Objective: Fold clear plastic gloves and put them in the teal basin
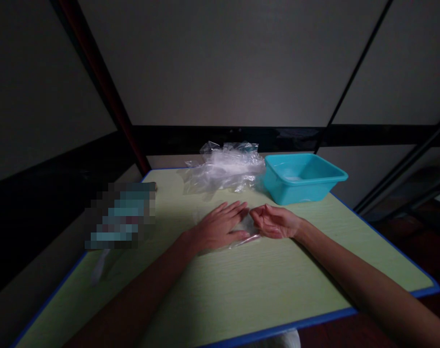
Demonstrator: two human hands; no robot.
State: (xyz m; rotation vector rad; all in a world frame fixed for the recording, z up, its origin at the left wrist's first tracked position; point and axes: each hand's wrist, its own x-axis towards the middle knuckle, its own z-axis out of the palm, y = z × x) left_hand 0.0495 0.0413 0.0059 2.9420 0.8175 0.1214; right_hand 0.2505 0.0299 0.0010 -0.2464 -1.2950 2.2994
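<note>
A clear plastic bag [247, 224] lies flat on the table in front of me. My left hand [223, 225] rests palm down across it, fingers stretched out and thumb apart. At the bag's right end, my right hand [276, 221] is turned partly on its side with its fingers curled in, closed on the bag's edge. The exact pinch is hidden behind the fingers. Both hands are close together, with the left fingertips almost at the right knuckles.
Beyond my hands sits a crumpled pile of clear plastic bags [229, 169]. To its right stands a turquoise plastic basin [303, 181]. A pixelated object [123, 215] is at the table's left edge. The pale table [248, 290] has a blue rim, with a wall panel behind.
</note>
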